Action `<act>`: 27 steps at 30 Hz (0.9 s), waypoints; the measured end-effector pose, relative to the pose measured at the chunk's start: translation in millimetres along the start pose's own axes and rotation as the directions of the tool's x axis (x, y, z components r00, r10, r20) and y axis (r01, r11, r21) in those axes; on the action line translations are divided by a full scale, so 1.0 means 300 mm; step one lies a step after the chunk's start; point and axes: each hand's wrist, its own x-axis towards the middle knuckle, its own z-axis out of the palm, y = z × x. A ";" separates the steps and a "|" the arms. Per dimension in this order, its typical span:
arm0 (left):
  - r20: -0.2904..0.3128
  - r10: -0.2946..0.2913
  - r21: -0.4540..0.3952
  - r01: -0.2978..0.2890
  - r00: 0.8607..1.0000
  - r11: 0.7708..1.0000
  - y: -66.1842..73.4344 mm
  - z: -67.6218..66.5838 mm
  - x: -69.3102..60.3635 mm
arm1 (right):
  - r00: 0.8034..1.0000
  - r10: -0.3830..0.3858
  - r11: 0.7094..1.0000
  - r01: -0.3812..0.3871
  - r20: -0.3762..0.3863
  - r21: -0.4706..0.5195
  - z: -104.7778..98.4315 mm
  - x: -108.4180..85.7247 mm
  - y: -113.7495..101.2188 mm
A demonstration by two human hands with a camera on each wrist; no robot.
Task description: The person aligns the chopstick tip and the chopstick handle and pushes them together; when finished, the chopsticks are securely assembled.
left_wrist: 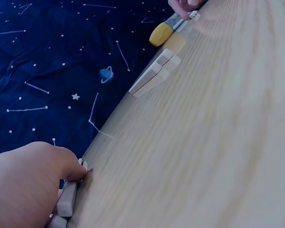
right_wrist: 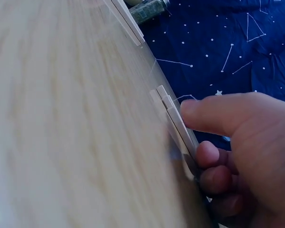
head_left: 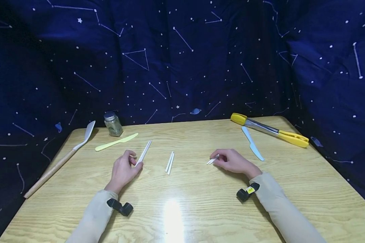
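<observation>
In the head view my left hand (head_left: 124, 171) is at the left, its thumb and curled fingers around the near end of a pair of slim white sticks (head_left: 145, 150). In the left wrist view the blunt stick ends (left_wrist: 67, 199) show beside the thumb. To the right, my right hand (head_left: 231, 160) pinches another white pair (head_left: 211, 160), mostly covered by its fingers. Between the hands a third pair of white sticks (head_left: 170, 163) lies on the table, touched by neither. In the right wrist view a pair (right_wrist: 178, 118) runs under the thumb (right_wrist: 192, 113).
On the wooden table (head_left: 200, 202), a spatula (head_left: 61, 162), a glass jar (head_left: 113, 125) and a yellow knife (head_left: 117, 141) lie or stand at the left. A blue knife (head_left: 252, 144) and yellow-ended tongs (head_left: 269, 130) lie at the right. A starry curtain (head_left: 170, 67) hangs behind.
</observation>
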 end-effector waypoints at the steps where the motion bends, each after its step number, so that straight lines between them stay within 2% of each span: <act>1: 0.004 0.003 0.002 -0.003 1.000 1.000 0.001 0.000 0.000 | 1.000 0.006 1.000 -0.006 0.001 -0.005 0.000 0.000 -0.002; 8: 0.034 0.001 0.014 -0.002 0.999 1.000 -0.003 0.005 0.000 | 1.000 0.021 0.997 -0.022 -0.009 -0.074 0.015 0.001 -0.008; 18: 0.043 -0.005 0.020 0.004 0.999 1.000 0.012 -0.002 0.000 | 0.995 -0.004 0.982 -0.015 -0.097 -0.188 0.043 0.007 -0.011; 27: 0.008 -0.081 0.058 0.081 0.997 0.995 0.037 0.006 -0.008 | 0.995 -0.010 0.981 -0.010 -0.102 -0.196 0.046 0.005 -0.015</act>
